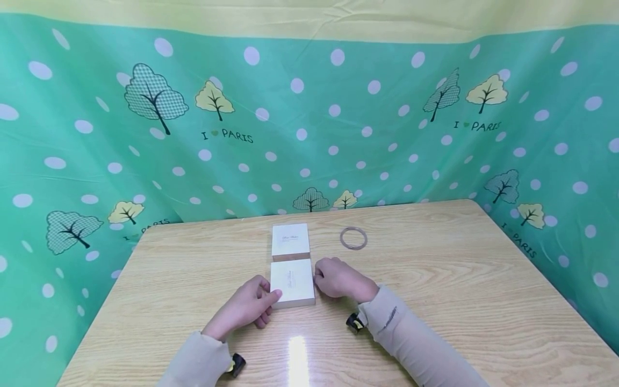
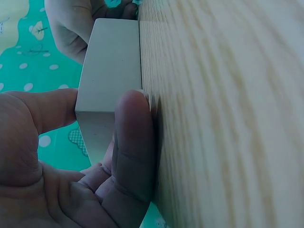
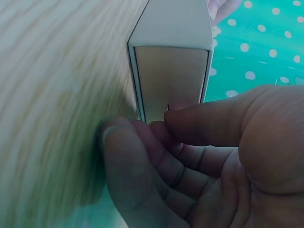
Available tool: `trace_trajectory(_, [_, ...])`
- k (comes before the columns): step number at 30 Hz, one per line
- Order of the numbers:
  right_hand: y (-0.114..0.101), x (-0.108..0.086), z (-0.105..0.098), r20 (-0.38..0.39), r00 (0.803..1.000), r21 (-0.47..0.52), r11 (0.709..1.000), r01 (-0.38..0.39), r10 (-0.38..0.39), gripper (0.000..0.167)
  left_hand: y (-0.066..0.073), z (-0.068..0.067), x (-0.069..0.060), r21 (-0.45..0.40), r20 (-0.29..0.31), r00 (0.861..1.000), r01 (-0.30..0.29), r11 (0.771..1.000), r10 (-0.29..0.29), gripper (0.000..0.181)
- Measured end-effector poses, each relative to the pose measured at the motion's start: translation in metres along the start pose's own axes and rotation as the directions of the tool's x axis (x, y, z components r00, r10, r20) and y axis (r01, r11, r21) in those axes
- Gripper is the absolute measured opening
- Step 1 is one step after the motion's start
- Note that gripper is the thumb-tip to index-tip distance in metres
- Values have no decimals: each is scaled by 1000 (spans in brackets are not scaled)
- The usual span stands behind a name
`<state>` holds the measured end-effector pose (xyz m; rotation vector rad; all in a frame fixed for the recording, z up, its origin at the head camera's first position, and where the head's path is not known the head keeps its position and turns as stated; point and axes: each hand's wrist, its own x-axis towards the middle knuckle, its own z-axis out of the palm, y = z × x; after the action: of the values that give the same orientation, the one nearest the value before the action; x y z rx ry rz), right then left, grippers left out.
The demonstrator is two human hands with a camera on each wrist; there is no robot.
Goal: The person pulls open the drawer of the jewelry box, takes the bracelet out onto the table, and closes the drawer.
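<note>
A flat white box [image 1: 297, 293] with small print on its lid lies on the wooden table. At its left edge my left hand [image 1: 245, 303] grips it, the thumb on the top face and the fingers low along the side. On the opposite side my right hand [image 1: 340, 278] has its thumb and fingertips together at the box's recessed end panel [image 3: 168, 71]. They pinch a tiny dark tab there, mostly hidden by the fingers. A second white box [image 1: 290, 242] lies right behind the first, near or touching it.
A thin greyish ring [image 1: 342, 238] lies on the table [image 1: 459, 285] to the right of the far box. A green curtain [image 1: 271, 177] with dots and trees hangs behind the table and along its sides.
</note>
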<state>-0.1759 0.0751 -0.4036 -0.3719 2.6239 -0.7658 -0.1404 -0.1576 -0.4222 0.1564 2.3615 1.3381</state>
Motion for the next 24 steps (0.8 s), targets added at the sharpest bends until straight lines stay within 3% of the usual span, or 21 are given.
trace_trajectory(24, [4,-2,-2,-15,1000,8,1000,4,-4,26,1,0,0,9,-3,1000,6,1000,-6,45])
